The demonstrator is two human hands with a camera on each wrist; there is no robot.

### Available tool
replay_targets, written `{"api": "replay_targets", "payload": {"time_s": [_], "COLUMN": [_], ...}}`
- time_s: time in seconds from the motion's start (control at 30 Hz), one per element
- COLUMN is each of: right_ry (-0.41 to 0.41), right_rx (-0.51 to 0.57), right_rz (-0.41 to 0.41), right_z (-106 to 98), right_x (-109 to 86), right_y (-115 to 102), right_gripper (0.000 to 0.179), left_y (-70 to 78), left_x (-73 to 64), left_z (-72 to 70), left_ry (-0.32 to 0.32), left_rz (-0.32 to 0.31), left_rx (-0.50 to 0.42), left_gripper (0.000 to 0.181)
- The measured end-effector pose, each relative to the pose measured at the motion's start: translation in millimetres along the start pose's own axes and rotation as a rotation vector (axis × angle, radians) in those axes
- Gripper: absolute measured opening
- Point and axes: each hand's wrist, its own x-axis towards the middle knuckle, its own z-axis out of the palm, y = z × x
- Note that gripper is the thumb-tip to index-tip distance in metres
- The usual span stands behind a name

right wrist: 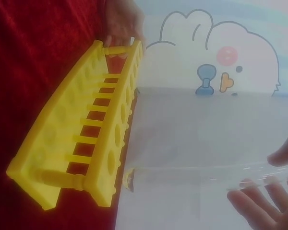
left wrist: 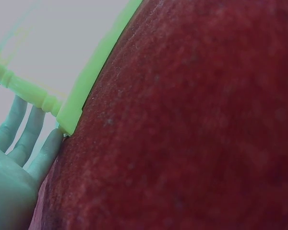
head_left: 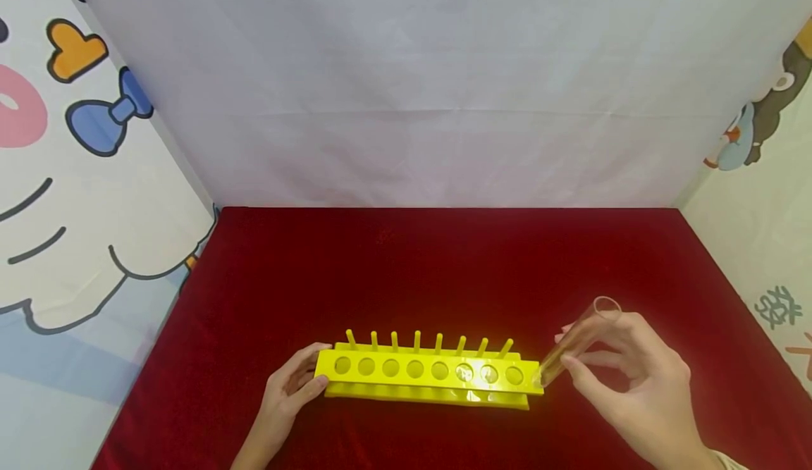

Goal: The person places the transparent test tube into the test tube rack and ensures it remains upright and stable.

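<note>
A yellow test tube rack [head_left: 402,369] stands on the red cloth, with a row of round holes along its top plate and several pegs behind. My left hand [head_left: 288,385] grips its left end, thumb on the front edge and fingers round the back. In the left wrist view, fingers reach up to the rack's end post [left wrist: 31,93]. My right hand [head_left: 653,378] pinches a clear glass test tube [head_left: 574,339] between thumb and fingers. The tube is tilted, open mouth up to the right, its rounded bottom overlapping the rack's right end in the head view.
Red cloth [head_left: 406,273] covers the table. A pale curtain [head_left: 406,103] rises at its back edge. Cartoon-printed panels stand at the left [head_left: 127,216] and right [head_left: 748,209].
</note>
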Motion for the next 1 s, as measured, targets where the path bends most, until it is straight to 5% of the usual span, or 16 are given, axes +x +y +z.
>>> {"api": "replay_targets", "payload": {"time_s": [1.0], "right_ry": [-0.023], "right_rx": [0.030], "right_rz": [-0.127], "right_z": [9.7], "right_x": [6.9], "right_y": [1.5], "right_gripper": [0.049], "left_y": [0.3], "left_x": [-0.1], "left_z": [-0.3], "left_ry": [-0.003], "left_rz": [0.012], "left_rx": [-0.006], "left_gripper": [0.038]}}
